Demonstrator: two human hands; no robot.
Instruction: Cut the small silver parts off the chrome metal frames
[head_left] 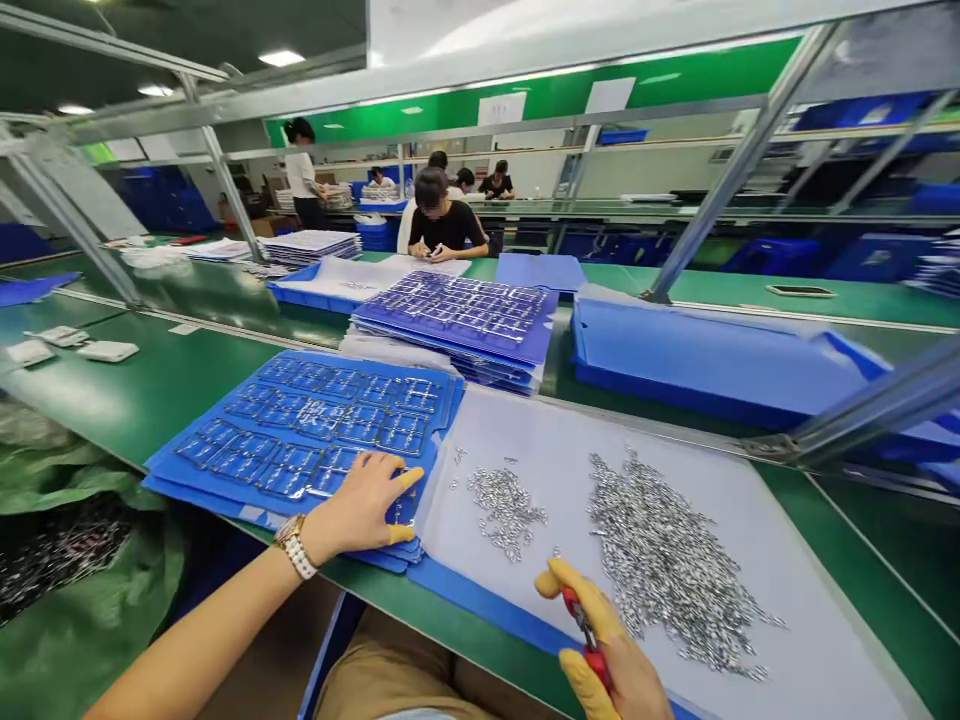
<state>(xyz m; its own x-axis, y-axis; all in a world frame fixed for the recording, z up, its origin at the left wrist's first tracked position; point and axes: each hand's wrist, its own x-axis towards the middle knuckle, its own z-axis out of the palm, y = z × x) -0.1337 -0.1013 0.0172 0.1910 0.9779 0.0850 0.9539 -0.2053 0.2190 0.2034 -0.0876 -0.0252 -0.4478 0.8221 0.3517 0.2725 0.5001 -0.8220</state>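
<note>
on green bench, stacked blue trays

**Free room and obstacles around both hands at the work bench.**

The left hand lay on a blue tray, with a grey sheet just to its right. A strip of that sheet ran between the small heap of metal pieces and the large heap of metal pieces, forming a passage ahead of the right hand, which was closed on red snips. A stack of blue trays stood in the way beyond the left hand, and a metal frame bar crossed above the bench past the sheet's far side.
</note>
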